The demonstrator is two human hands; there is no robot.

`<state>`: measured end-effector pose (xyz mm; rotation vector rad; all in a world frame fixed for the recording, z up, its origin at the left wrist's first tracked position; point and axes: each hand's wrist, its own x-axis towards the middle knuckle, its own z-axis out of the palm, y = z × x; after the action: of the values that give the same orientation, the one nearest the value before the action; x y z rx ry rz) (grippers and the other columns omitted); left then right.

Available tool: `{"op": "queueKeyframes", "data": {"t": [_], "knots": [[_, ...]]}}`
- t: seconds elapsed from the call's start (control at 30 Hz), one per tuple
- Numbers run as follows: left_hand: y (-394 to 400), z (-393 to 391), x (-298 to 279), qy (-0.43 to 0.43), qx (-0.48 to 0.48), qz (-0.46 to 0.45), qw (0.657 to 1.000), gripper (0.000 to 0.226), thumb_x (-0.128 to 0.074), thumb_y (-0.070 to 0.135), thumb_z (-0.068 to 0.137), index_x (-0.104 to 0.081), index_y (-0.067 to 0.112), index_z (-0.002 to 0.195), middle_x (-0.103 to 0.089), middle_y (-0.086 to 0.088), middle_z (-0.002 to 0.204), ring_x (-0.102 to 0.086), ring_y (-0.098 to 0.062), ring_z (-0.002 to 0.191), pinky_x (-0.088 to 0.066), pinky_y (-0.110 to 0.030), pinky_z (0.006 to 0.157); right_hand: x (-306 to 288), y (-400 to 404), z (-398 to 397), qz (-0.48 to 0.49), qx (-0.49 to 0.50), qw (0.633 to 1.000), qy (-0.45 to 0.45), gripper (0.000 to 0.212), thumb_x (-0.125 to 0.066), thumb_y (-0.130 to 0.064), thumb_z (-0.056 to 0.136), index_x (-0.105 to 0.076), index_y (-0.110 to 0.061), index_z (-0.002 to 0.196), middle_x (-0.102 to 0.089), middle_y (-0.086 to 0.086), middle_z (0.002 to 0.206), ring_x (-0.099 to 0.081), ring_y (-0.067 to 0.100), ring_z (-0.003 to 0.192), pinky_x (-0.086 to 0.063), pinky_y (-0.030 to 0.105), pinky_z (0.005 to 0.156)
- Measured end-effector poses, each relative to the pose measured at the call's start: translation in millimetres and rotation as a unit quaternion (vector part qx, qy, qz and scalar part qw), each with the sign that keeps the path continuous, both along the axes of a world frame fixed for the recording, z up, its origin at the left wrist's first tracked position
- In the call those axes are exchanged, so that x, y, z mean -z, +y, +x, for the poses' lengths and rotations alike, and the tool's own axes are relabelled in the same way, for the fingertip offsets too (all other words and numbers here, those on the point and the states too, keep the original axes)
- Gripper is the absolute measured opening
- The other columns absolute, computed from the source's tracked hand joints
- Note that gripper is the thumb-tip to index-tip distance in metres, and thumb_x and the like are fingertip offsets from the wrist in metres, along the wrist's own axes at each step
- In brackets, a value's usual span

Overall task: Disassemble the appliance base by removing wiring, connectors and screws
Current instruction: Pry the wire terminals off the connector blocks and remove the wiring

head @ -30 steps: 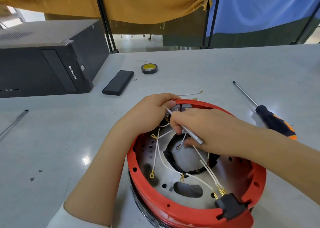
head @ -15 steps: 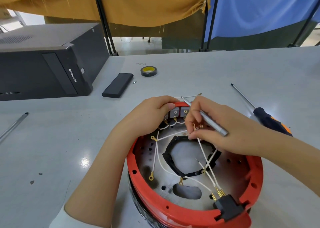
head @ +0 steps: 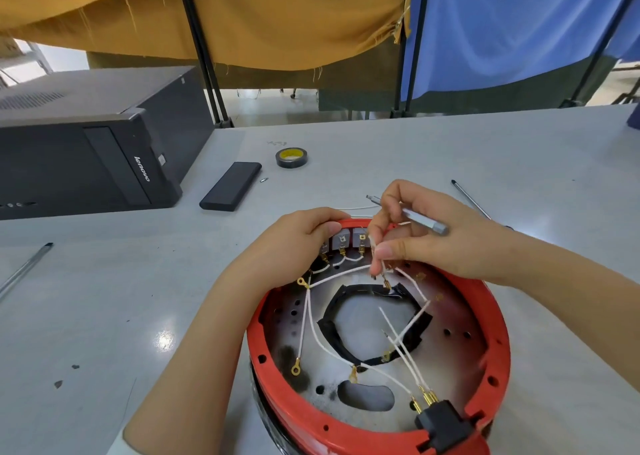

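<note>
Pinching a white wire (head: 378, 260) above the red base (head: 491, 319), right hand (head: 440, 236)

Grey table (head: 450, 150) before mustard curtain (head: 277, 15), blue curtain (head: 512, 22), black poles (head: 199, 49).

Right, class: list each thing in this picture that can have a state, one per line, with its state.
Left hand: grips the red base's far rim.
Right hand: pinches a white wire, small driver tucked in its fingers.
White wire: lifted, terminal end hanging free.
Small driver: held, roughly level.
Red base: open, wiring exposed.
Black connector: seated in near rim, wires attached.
Tape roll: lying flat.
</note>
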<state>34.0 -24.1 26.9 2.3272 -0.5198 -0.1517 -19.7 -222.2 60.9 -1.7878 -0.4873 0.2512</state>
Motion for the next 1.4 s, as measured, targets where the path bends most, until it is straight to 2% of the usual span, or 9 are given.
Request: {"op": "queueKeyframes", "data": {"t": [0.07,0.2,0.33,0.5,0.67,0.87,1.2,1.3,1.4], "knots": [[0,0,0,0.005,0.001,-0.004,1.0,0.028,-0.041,0.029,0.1,-0.06,0.039,0.119,-0.063,0.017,0.116,-0.054,-0.004,0.106,-0.039,-0.018,0.085,-2,-1,2,0.005,-0.011,1.0,0.009,0.034,-0.056,0.011,0.086,-0.035,-0.015,0.082,-0.064,0.0,0.078,-0.071,0.029,0.076,-0.05,0.025,0.061],[0,-2,-2,-0.001,0.006,-0.008,1.0,0.029,-0.041,0.027,0.1,-0.06,0.038,0.119,-0.063,0.016,0.117,-0.054,-0.003,0.108,-0.038,-0.02,0.088,4,3,4,-0.036,-0.053,0.998,0.029,0.031,-0.054,0.01,0.088,-0.036,-0.015,0.083,-0.063,0.002,0.081,-0.071,0.032,0.08,-0.042,0.045,0.067],[0,-3,-3,0.005,0.002,-0.005,1.0,0.029,-0.041,0.028,0.1,-0.06,0.038,0.118,-0.062,0.018,0.116,-0.054,-0.002,0.106,-0.038,-0.016,0.084,1,3,8,0.108,0.006,0.994,0.03,0.033,-0.061,0.009,0.08,-0.036,-0.012,0.082,-0.064,0.004,0.076,-0.07,0.033,0.077,-0.053,0.028,0.068],[2,-3,-4,0.019,-0.009,-0.029,0.999,0.028,-0.042,0.028,0.1,-0.061,0.038,0.117,-0.062,0.02,0.117,-0.054,0.0,0.106,-0.034,-0.004,0.082,-9,-4,35,0.225,0.115,0.967,0.029,0.031,-0.066,0.005,0.073,-0.043,-0.016,0.081,-0.066,0.006,0.076,-0.067,0.026,0.073,-0.057,0.034,0.064],[3,-2,-3,0.027,-0.018,-0.034,0.999,0.029,-0.043,0.031,0.099,-0.058,0.036,0.123,-0.057,0.021,0.124,-0.049,0.002,0.112,-0.031,-0.004,0.083,-11,-8,93,0.044,0.25,0.967,-0.021,0.033,-0.065,0.003,0.083,-0.04,-0.018,0.087,-0.067,0.01,0.084,-0.066,0.017,0.065,-0.058,0.03,0.057],[3,-1,0,0.029,-0.018,-0.043,0.998,0.027,-0.043,0.033,0.098,-0.059,0.039,0.12,-0.058,0.024,0.121,-0.051,0.006,0.108,-0.032,-0.001,0.083,24,10,142,-0.185,0.212,0.959,-0.035,0.029,-0.062,0.002,0.082,-0.042,-0.018,0.088,-0.067,0.022,0.098,-0.061,0.006,0.058,-0.048,0.023,0.053],[3,-1,2,0.028,-0.015,-0.053,0.998,0.026,-0.044,0.034,0.098,-0.059,0.043,0.117,-0.059,0.027,0.114,-0.052,0.009,0.104,-0.035,-0.002,0.08,43,15,170,-0.286,0.18,0.94,-0.04,0.03,-0.07,-0.005,0.079,-0.045,-0.021,0.08,-0.065,0.009,0.092,-0.059,0.023,0.082,-0.046,0.027,0.066],[4,0,2,0.041,-0.02,-0.08,0.996,0.025,-0.047,0.033,0.097,-0.06,0.041,0.115,-0.06,0.029,0.108,-0.053,0.012,0.1,-0.036,-0.001,0.08,36,16,158,-0.252,0.198,0.945,-0.061,0.02,-0.068,-0.026,0.085,-0.049,-0.018,0.087,-0.059,-0.004,0.077,-0.054,0.014,0.069,-0.041,0.022,0.058],[4,0,-2,0.089,-0.051,-0.18,0.978,0.023,-0.05,0.023,0.096,-0.063,0.033,0.113,-0.065,0.016,0.113,-0.059,0.002,0.105,-0.042,-0.016,0.095,18,23,129,-0.204,0.176,0.96,-0.075,0.027,-0.045,-0.048,0.094,-0.052,-0.023,0.088,-0.07,-0.004,0.077,-0.061,0.011,0.065,-0.044,0.026,0.06]]}}
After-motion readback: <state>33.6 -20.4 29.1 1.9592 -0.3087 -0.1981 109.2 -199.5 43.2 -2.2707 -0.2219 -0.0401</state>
